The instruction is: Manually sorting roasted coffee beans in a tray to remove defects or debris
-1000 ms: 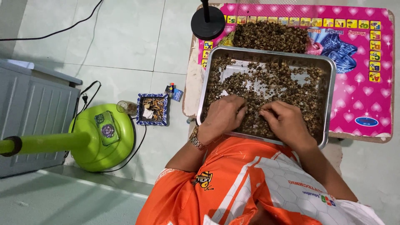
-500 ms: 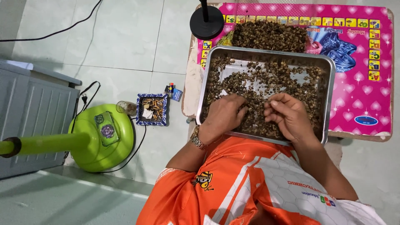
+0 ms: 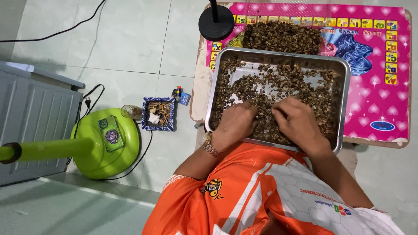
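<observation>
A rectangular metal tray [image 3: 345, 82] sits on a low table, spread with small brown beans [image 3: 278, 82]. Both my hands are in its near half, palms down on the beans. My left hand [image 3: 235, 124], with a metal watch [image 3: 208, 144] on its wrist, rests on the beans at the near left, fingers bent and slightly apart. My right hand [image 3: 298, 121] lies close beside it, its fingertips bunched together on a few beans near the tray's middle. What lies under either palm is hidden.
A second heap of brown beans [image 3: 282, 38] lies beyond the tray on a pink patterned mat [image 3: 383, 100]. A black round stand base [image 3: 216, 22] is at the mat's far left corner. On the tiled floor to the left are a blue ashtray [image 3: 159, 114], a green fan base [image 3: 106, 143] and a grey cabinet [image 3: 35, 117].
My right hand lifted off the beans with its fingers curled, then came back down onto them, a little farther in. My left hand shifted slightly toward me.
</observation>
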